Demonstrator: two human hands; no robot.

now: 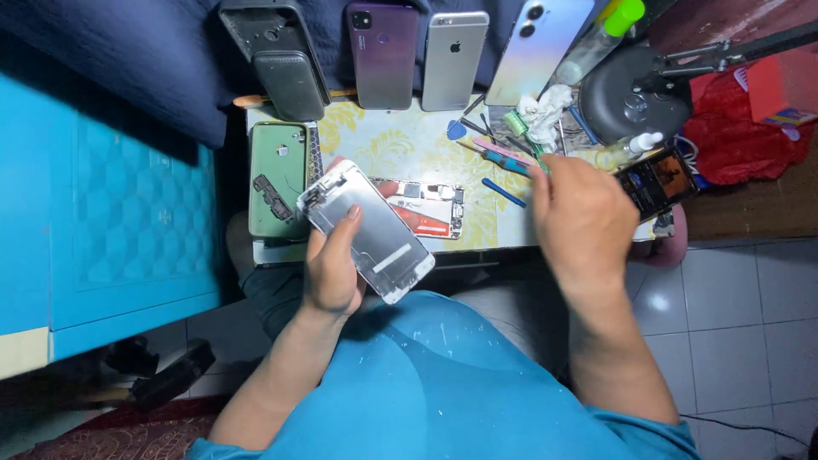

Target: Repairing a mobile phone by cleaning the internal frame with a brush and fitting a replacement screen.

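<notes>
Looks like mid-teardown: the left hand (334, 271) grips the silver phone panel (368, 230) left of frame centre, just above the bench (400, 140) edge, fingers (350, 218) wrapped round it, its long axis running upper left to lower right, the cutout end pointing upper left. The right hand (582, 217) reaches toward the tools (503, 158) up top, fingertips hidden so can't tell if they're pinching anything; next I'd guess it needs a tool picked and brought over.
</notes>
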